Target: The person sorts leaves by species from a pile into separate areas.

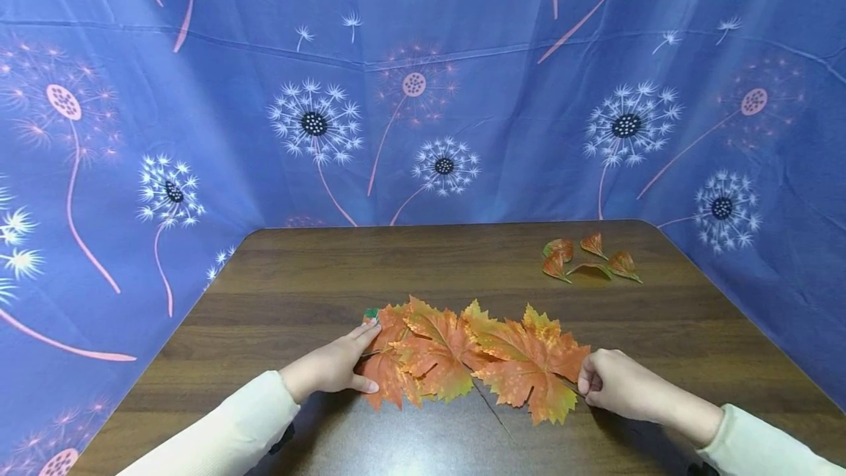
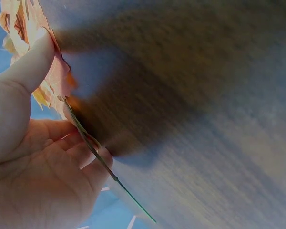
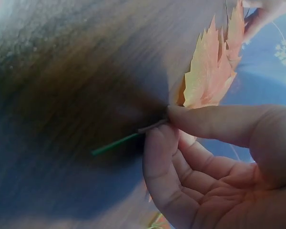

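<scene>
1. Maple leaves (image 1: pixel 439 351) lie in an overlapping row across the middle of the bench (image 1: pixel 225 336), between my two grips; they are orange, with yellow and yellow-green at some jagged tips.
2. My left grip (image 1: pixel 333 366) is spread wide, thumb well apart from the fingers, and rests on the leftmost leaf (image 1: pixel 386 377) of the row; it is not closed round anything.
3. From the left wrist I see a thin brown stem (image 2: pixel 117 179) with a green end, running slantwise past my fingers. That view is dim and blurred, so I can't say whether my fingertips press the bench itself.
4. My right grip (image 1: pixel 621 386) is closed small, thumb against the bent forefinger, and pinches the right-hand stem (image 3: pixel 115 144) just beside the row's right end. Its green tip sticks out beyond my fingers.
5. Another thin stem (image 1: pixel 492 408) slants out from below the middle of the row, toward my side of the bench.
6. Small curled leaves (image 1: pixel 623 263), orange and green, sit in a loose cluster near the far right corner, well apart from my grips.
7. My cream sleeves (image 1: pixel 231 421) reach my wrists, and a blue cloth (image 1: pixel 509 123) printed with dandelions hangs behind the bench.
</scene>
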A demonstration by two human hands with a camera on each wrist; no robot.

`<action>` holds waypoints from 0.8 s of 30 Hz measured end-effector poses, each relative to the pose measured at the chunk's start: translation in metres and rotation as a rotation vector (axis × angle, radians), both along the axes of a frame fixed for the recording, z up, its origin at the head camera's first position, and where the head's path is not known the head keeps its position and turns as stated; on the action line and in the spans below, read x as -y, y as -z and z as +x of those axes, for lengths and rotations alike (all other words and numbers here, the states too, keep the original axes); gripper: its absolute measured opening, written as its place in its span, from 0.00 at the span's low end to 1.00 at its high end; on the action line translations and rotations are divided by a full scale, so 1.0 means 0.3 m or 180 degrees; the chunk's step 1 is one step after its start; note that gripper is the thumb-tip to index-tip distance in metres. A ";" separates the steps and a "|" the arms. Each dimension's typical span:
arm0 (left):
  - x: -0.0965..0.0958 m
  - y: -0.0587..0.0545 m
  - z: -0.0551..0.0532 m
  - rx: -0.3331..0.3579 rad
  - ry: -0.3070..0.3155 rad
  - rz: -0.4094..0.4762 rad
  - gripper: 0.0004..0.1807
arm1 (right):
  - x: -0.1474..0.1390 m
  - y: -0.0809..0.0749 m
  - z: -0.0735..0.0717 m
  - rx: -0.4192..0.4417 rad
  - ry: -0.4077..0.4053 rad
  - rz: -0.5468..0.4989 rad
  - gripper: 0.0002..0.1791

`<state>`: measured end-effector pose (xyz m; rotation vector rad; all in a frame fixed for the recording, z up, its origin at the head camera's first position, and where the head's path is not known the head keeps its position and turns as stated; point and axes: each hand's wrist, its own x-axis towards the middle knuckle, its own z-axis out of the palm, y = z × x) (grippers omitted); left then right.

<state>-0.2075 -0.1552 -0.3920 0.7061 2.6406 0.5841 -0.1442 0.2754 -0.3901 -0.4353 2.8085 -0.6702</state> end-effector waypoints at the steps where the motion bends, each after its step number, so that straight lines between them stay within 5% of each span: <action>1: 0.000 0.000 0.000 0.0002 0.0003 -0.0002 0.54 | -0.002 0.000 0.000 -0.0035 -0.0025 -0.0013 0.10; 14: 0.004 -0.004 -0.001 0.0027 0.0039 -0.0003 0.53 | 0.006 -0.007 0.005 0.0430 0.0145 -0.0607 0.05; 24: -0.001 -0.003 0.001 0.0026 0.0051 -0.0020 0.52 | 0.012 -0.045 -0.004 0.0149 -0.0050 -0.0721 0.06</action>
